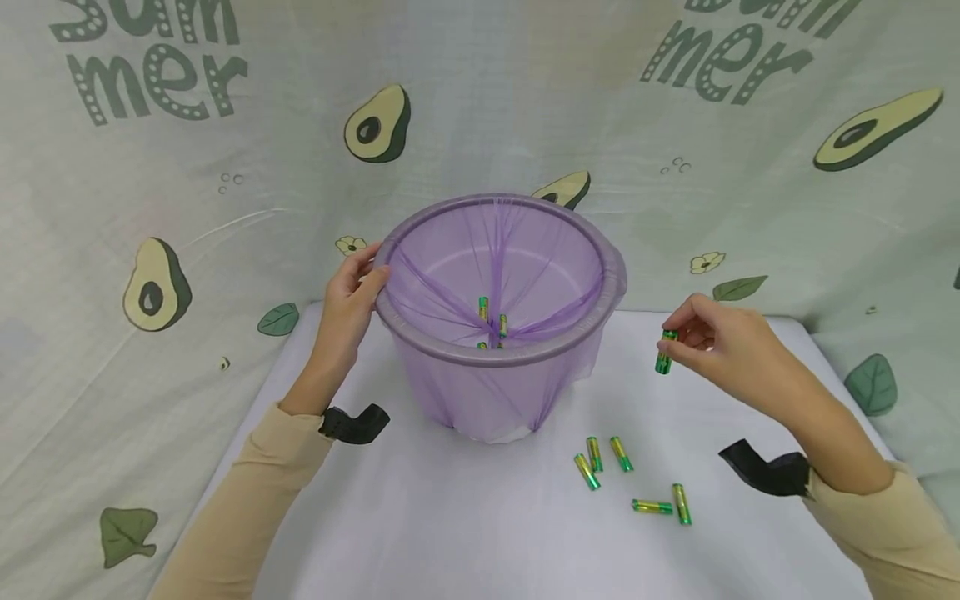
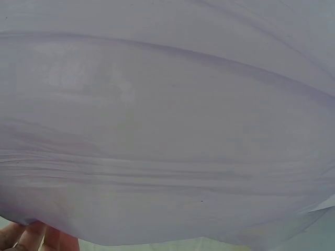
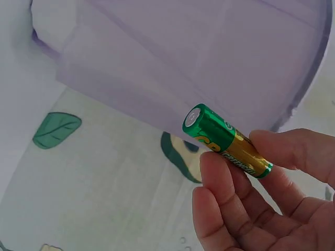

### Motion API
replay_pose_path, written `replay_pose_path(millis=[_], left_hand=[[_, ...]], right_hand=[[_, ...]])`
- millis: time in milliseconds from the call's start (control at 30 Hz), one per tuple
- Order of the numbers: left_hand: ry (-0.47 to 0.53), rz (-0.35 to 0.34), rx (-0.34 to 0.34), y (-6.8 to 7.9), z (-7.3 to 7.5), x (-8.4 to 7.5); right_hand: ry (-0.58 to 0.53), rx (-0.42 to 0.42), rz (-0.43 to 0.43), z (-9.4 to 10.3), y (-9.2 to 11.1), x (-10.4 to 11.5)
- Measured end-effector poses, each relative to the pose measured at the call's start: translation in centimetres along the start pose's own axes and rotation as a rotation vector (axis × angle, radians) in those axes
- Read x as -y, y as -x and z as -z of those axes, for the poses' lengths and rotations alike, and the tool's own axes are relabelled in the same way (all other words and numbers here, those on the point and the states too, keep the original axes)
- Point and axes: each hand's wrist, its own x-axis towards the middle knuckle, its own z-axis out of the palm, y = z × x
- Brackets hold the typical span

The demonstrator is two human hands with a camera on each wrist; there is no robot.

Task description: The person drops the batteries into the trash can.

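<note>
A waste bin (image 1: 480,357) with a thick round rim stands on the white table, lined with a thin purple plastic bag (image 1: 495,250). My left hand (image 1: 341,312) grips the rim on its left side, thumb over the top and fingers outside. The left wrist view is filled by the bin's bagged wall (image 2: 167,115), fingers (image 2: 36,238) showing at the lower left corner. To the right of the bin, my right hand (image 1: 731,354) pinches a green and gold battery (image 3: 227,141) above the table. Several like batteries (image 1: 483,308) lie inside the bin, partly hidden by its front rim.
Several loose batteries (image 1: 587,472) lie on the white tabletop (image 1: 450,517), right of the bin and in front of my right hand. Behind and beside the table hangs a pale cloth (image 1: 480,100) printed with avocados, leaves and lettering.
</note>
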Motion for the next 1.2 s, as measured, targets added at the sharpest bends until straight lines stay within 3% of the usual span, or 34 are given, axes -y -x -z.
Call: replay_pose_path(millis=[333,567,733,1200], left_hand=[[0.018,0.036,-0.015,0.3,0.3,-0.1],[0.015,0.027,-0.003,0.1,0.2,-0.2],[0.015,0.016,0.01,-0.1,0.1,-0.3],[0.014,0.029,0.02,-0.2,-0.1,-0.2]], right_hand=[[-0.034,0.06,-0.053,4.3,-2.9,3.9],[-0.066,0.002,-0.036,6.5,-5.1,5.4],[-0.054,-0.027,-0.018,7.4,-6.8,6.4],[0.005,0.032,0.054,7.6,-11.4,10.8]])
